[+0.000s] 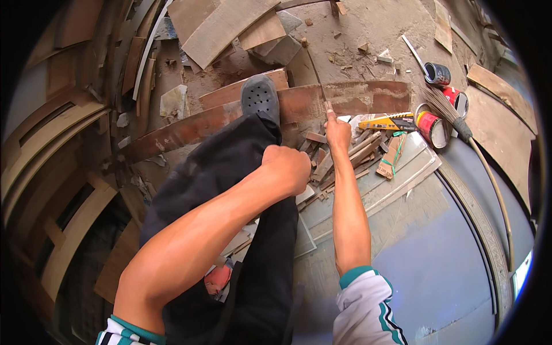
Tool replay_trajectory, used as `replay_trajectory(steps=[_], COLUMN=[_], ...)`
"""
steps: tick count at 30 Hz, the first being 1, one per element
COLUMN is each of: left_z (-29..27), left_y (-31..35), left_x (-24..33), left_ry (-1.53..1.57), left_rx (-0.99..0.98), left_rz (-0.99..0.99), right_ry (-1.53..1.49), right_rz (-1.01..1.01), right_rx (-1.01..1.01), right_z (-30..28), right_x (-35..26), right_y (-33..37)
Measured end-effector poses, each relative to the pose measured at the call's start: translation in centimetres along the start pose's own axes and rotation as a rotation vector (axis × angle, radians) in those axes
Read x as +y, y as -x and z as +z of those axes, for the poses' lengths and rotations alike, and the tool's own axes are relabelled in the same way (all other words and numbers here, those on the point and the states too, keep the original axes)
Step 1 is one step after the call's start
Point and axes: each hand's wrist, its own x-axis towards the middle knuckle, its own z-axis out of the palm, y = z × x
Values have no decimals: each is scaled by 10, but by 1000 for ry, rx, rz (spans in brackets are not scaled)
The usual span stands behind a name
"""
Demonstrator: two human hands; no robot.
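Observation:
My left hand (287,167) is closed in a fist above my dark-trousered leg. Whatever it may hold is hidden behind the fingers. My right hand (338,133) grips the near end of a long, thin dark rod (315,68), which points away from me across a reddish-brown wooden board (368,98). Whether the rod touches the board or only passes over it, I cannot tell. A grey clog with holes (260,96) on my foot presses on that long board. Under and beside my right hand lies a heap of wood offcuts (359,152).
Right of the heap are a yellow-and-black box (387,122), a bundle tied with green string (392,155), several paint cans (431,127) and a bristle broom (460,123). Loose boards (227,31) lie ahead. Wooden frames (54,149) lean at the left. A grey sheet (425,247) spreads at lower right.

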Motion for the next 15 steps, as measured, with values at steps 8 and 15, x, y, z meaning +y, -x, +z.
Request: replay_trajectory(steps=[8,15], left_z=[0,8], left_y=[19,25], left_x=[-6,2], left_ry=[99,-9], left_rx=[105,136], left_rz=[26,43], right_ry=[-5,-99], right_rz=[-48,-111], right_rx=[-125,-46], right_z=[-51,3], right_x=[46,30], right_y=[109,29])
